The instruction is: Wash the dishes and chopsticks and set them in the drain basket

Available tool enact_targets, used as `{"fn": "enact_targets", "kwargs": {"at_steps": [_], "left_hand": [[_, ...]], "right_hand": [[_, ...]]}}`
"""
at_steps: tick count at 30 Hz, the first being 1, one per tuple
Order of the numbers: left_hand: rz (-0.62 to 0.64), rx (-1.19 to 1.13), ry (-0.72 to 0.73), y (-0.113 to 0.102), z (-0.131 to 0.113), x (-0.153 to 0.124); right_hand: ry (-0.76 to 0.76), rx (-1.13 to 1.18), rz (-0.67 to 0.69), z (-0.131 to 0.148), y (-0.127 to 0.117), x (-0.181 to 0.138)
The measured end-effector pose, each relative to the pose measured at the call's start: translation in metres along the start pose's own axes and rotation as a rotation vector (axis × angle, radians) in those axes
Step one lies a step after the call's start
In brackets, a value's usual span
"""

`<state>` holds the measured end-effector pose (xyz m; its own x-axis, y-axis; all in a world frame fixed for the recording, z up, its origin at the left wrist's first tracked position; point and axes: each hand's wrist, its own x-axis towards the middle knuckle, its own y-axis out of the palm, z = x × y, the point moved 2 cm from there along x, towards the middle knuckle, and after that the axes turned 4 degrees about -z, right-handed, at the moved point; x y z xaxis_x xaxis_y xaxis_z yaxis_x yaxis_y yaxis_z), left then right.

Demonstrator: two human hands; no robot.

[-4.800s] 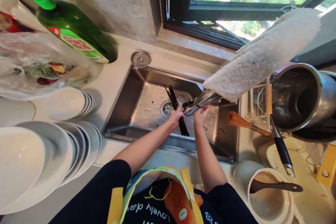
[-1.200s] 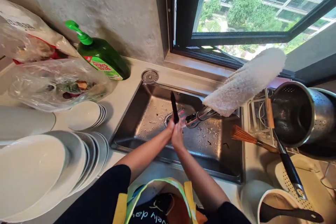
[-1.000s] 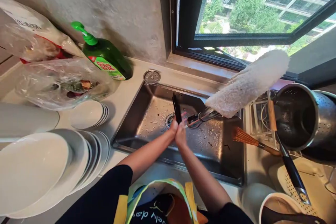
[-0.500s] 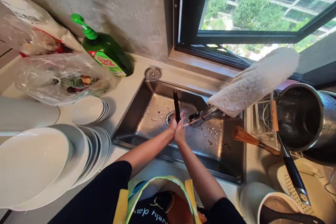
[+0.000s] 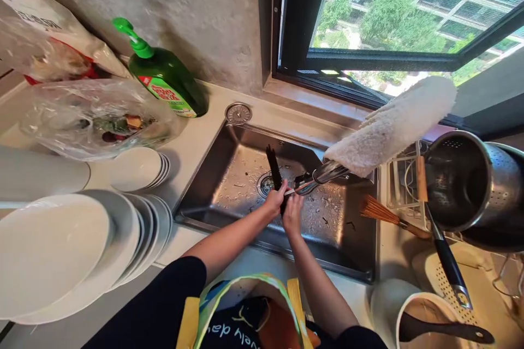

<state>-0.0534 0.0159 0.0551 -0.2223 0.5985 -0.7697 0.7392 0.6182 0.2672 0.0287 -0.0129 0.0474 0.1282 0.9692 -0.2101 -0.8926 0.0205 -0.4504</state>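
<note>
The left hand (image 5: 275, 200) closes narrowly around a bundle of slim black chopsticks (image 5: 273, 170), whose upper ends stick out past the fingers above the brushed-steel sink (image 5: 245, 139). The right hand (image 5: 293, 214) curls around the bundle's lower end, just beside the left. A slender chrome tap (image 5: 325, 174) sits just right of the hands, capped by a thick, fleecy white cover (image 5: 388, 128). Below the hands, pale scraps fleck the steel around a round metal drain (image 5: 267, 185). Farther right of the right hand lie a bristly bamboo brush (image 5: 379, 212) and a perforated steel colander (image 5: 483, 180); well left of the left hand, smooth white plates (image 5: 69, 245) stand stacked.
</note>
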Motion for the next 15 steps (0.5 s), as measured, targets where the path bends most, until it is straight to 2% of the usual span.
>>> {"fn": "enact_targets", "kwargs": {"at_steps": [3, 6, 8, 11, 13, 15], "left_hand": [[-0.029, -0.014, 0.002, 0.006, 0.007, -0.008], [0.002, 0.001, 0.114, 0.01, 0.012, -0.018], [0.05, -0.012, 0.189, 0.013, 0.007, -0.02], [0.08, -0.14, 0.247, 0.016, -0.021, -0.013], [0.094, -0.245, 0.224, 0.02, -0.039, -0.006], [0.095, -0.263, 0.154, 0.024, -0.045, -0.003]], "right_hand": [[0.342, 0.294, 0.041, -0.007, -0.009, -0.013], [0.511, 0.45, 0.065, -0.005, -0.011, -0.021], [0.574, 0.495, 0.039, -0.009, -0.013, -0.025], [0.602, 0.473, 0.001, -0.026, -0.029, -0.028], [0.583, 0.328, 0.04, -0.038, -0.046, -0.026], [0.473, 0.091, 0.052, -0.043, -0.062, -0.015]]}}
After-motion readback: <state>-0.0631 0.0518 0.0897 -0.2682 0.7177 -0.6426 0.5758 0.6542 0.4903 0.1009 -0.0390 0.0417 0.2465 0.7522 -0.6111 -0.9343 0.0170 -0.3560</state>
